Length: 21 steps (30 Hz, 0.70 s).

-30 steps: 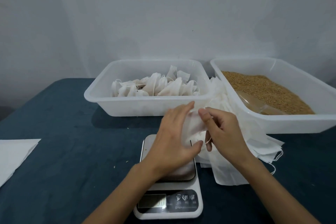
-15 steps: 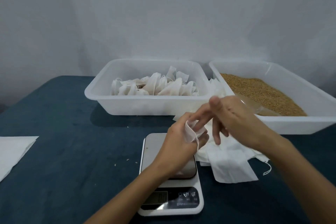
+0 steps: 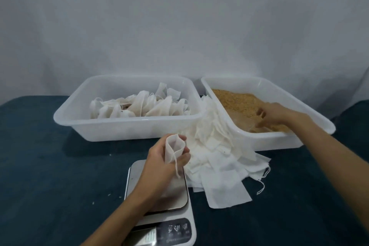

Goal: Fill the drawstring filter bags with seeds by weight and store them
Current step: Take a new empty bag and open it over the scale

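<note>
While my left hand [image 3: 159, 163] hovers above the white digital scale [image 3: 159, 215] at the tabletop's [image 3: 50, 175] near edge, its fingers curl around one white drawstring filter bag [image 3: 173, 151], upright, mouth up. My right hand [image 3: 276, 113] reaches into the right of two translucent plastic tubs [image 3: 311, 114], fingers curled on a clear scoop [image 3: 242, 119] amid tan seeds [image 3: 233, 97]; whether they grip it, I cannot tell.

White filter bag [image 3: 173, 149] held upright above the scale [image 3: 159, 203], mouth spread open, drawstring dangling, loose heap of flat empty bags [image 3: 221, 158] between the two tubs, tied filled bags [image 3: 139, 107] in left tub [image 3: 123, 129], tan seeds [image 3: 235, 99] in right tub [image 3: 265, 140]
</note>
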Motion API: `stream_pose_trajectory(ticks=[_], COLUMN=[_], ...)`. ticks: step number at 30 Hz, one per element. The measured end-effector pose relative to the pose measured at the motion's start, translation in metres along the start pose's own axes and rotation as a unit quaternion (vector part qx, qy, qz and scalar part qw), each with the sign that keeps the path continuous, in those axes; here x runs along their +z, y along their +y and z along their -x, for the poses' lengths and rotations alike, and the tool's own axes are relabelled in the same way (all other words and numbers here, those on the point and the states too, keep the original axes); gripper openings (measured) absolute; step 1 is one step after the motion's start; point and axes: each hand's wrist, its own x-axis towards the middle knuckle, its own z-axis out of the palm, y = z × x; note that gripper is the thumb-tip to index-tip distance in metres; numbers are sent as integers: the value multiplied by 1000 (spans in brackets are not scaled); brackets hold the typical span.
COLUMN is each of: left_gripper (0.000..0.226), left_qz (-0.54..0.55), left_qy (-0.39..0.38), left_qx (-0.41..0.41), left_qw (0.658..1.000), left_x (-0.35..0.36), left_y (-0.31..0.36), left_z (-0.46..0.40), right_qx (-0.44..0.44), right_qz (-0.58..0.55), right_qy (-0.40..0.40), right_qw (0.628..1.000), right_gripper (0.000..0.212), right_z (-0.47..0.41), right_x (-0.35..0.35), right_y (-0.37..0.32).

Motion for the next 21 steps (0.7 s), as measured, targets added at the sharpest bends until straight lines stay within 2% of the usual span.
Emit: stream_pose_trajectory(ticks=[4, 6, 13, 21], left_gripper=[30, 31, 33, 31], left_qz=[11, 24, 24, -10], left_qy=[-4, -2, 26, 53], left_qx=[-1, 0, -4, 13], left_qw=[1000, 1000, 999, 998], left_x=[-1, -4, -20, -33], left_y=[4, 5, 9, 19], left_z=[1, 0, -6, -12], right_qx=[-13, -23, 19, 85], right_qz=[-2, 24, 57, 141], right_qy=[-55, -53, 80, 126], right_qw=[998, 998, 995, 978], right_gripper=[32, 27, 18, 27], right_z=[-9, -9, -9, -12], right_x=[4, 7, 9, 1], right_y=[-2, -6, 9, 9])
